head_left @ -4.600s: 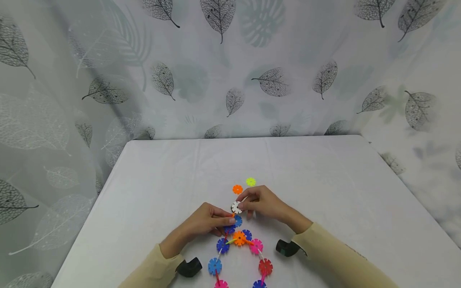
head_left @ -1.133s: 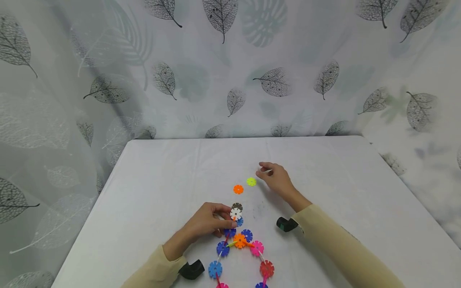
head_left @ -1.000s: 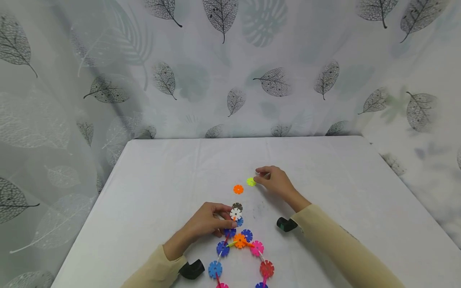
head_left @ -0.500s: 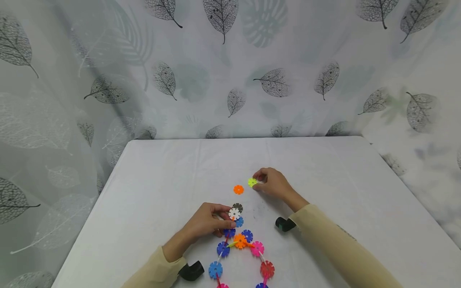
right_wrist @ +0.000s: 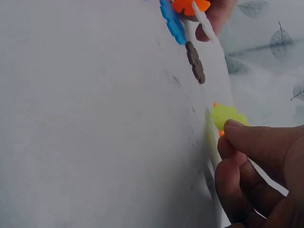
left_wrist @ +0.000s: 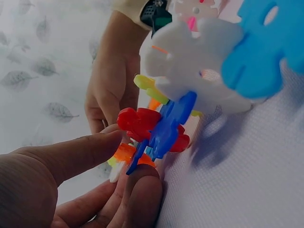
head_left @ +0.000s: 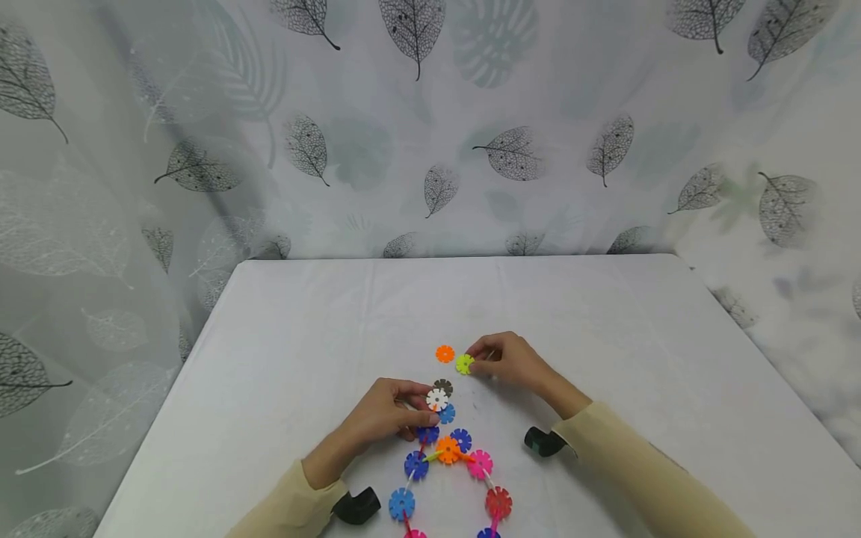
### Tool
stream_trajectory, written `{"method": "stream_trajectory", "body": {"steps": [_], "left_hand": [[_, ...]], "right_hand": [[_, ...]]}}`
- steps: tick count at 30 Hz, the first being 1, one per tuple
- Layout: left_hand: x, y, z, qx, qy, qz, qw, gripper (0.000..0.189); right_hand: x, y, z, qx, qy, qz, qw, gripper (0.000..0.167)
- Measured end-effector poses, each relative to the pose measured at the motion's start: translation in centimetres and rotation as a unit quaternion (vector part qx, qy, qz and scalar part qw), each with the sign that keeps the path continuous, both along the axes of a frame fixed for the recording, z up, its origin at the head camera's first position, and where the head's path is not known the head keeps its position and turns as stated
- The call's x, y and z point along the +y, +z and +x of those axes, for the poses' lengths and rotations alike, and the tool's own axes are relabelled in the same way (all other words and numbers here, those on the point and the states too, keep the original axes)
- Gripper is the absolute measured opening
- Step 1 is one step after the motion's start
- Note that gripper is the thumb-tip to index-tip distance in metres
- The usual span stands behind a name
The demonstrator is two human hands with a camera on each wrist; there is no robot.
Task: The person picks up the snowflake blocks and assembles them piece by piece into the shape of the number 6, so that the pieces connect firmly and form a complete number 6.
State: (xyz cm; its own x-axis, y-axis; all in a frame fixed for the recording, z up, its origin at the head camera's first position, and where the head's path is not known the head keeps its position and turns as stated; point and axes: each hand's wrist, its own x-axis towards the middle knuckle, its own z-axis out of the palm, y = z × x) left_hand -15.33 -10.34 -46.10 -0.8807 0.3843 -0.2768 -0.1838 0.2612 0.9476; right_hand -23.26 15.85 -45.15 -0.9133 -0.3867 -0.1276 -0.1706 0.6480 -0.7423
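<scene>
My right hand [head_left: 507, 360] pinches a yellow-green notched plastic disc [head_left: 464, 364] between thumb and fingers, close over the table; the right wrist view shows the same yellow-green disc [right_wrist: 228, 115] at the thumb tip. My left hand [head_left: 382, 409] grips the upper end of a chain of interlocking snowflake discs, and a dark blue disc [left_wrist: 167, 127] shows between its fingers in the left wrist view. At that end are a white disc [head_left: 437, 400] and a light blue disc [head_left: 447, 413]. A grey-brown disc [head_left: 443, 386] lies just behind the white one.
A loose orange disc [head_left: 445, 353] lies on the white table [head_left: 303, 321] beyond the hands. The joined discs form a ring toward the near edge, including a pink disc [head_left: 480, 464] and a red disc [head_left: 498, 501]. A leaf-patterned curtain [head_left: 558, 90] hangs behind.
My right hand came away from the white disc, reached out to the yellow-green disc, picked it up and brought it nearer. The left hand keeps its grip on the chain, almost unmoved lately.
</scene>
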Motion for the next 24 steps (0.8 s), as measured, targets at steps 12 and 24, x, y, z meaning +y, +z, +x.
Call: {"method": "stream_trajectory", "body": {"steps": [12, 24], "left_hand": [[-0.1, 0.0, 0.0, 0.002, 0.007, -0.009, 0.9999, 0.051], [-0.1, -0.1, 0.0, -0.001, 0.007, -0.009, 0.9999, 0.051]], "right_hand": [[-0.5, 0.2, 2.0, -0.014, 0.095, -0.029, 0.9949, 0.010], [-0.6, 0.1, 2.6, 0.009, 0.102, -0.038, 0.9940, 0.011]]}}
